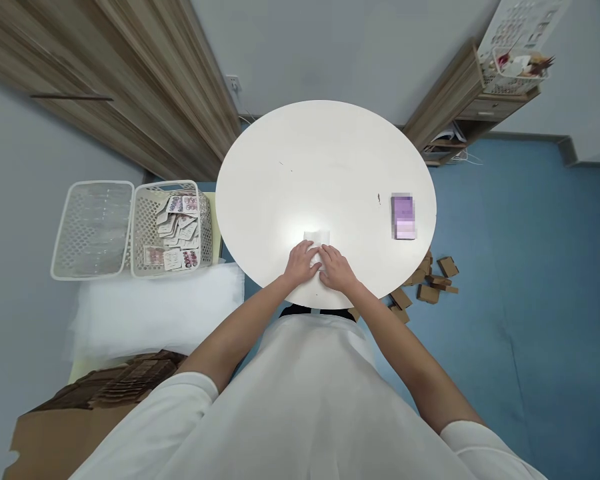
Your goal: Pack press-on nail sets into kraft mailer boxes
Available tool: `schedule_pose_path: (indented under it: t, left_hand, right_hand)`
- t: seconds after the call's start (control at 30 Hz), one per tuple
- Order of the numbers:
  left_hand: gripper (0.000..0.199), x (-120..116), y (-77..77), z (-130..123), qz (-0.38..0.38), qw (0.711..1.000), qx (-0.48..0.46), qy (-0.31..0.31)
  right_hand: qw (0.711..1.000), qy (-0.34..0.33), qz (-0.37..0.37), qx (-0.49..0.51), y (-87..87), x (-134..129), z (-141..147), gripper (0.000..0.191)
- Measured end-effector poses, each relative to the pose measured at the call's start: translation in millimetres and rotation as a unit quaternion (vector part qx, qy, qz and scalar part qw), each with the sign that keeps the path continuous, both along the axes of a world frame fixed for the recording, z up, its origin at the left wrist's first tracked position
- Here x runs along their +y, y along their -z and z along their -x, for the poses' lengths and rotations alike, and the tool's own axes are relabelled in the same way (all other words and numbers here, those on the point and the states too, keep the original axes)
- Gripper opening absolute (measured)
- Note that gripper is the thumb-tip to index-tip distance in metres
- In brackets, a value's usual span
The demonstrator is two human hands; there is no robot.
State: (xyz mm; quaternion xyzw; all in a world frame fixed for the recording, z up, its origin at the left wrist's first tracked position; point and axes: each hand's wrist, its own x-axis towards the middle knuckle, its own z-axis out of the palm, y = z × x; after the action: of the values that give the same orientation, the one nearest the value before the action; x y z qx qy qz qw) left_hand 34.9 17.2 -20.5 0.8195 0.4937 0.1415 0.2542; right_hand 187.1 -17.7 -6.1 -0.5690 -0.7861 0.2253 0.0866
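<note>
A small folded white sheet (317, 237) lies near the front edge of the round white table (325, 147), its far end showing beyond my fingers. It looks thin and soft, but whether anything is wrapped inside is hidden. My left hand (301, 263) grips its left side, with the fingers bent over it and the thumb pointing inward. From the right, my right hand (337, 269) presses on the same sheet with curled fingers. The two hands nearly meet over its middle.
A purple pixelated item (403, 217) lies at the table's right. On the left stand a white basket (206, 227) of printed packets, another white basket (91, 275), a stack of white sheets (155, 310) and flat cardboard (75, 440). Small brown boxes (429, 293) lie on the floor.
</note>
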Motion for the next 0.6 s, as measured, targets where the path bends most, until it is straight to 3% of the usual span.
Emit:
schedule_pose_path:
  t: [0.1, 0.33, 0.47, 0.6]
  left_hand:
    - [0.045, 3.5, 2.7, -0.5, 0.016, 0.999, -0.039, -0.007]
    - [0.046, 2.2, -4.0, -0.6, 0.031, 0.998, -0.044, 0.012]
    - [0.064, -19.6, -17.4, 2.4, 0.056, 0.996, -0.013, 0.065]
    - [0.057, -48.8, -20.2, -1.0, 0.086, 0.994, 0.007, 0.068]
  right_hand:
    - [0.999, -0.04, 0.008, -0.035, 2.2, 4.7, 0.2, 0.069]
    - [0.986, -0.098, 0.032, -0.13, -7.9, 21.3, 2.9, 0.042]
    - [0.976, -0.151, 0.045, -0.148, -21.7, 2.8, -6.0, 0.042]
    - [0.971, -0.192, 0.049, -0.133, -26.0, -19.9, -17.9, 0.04]
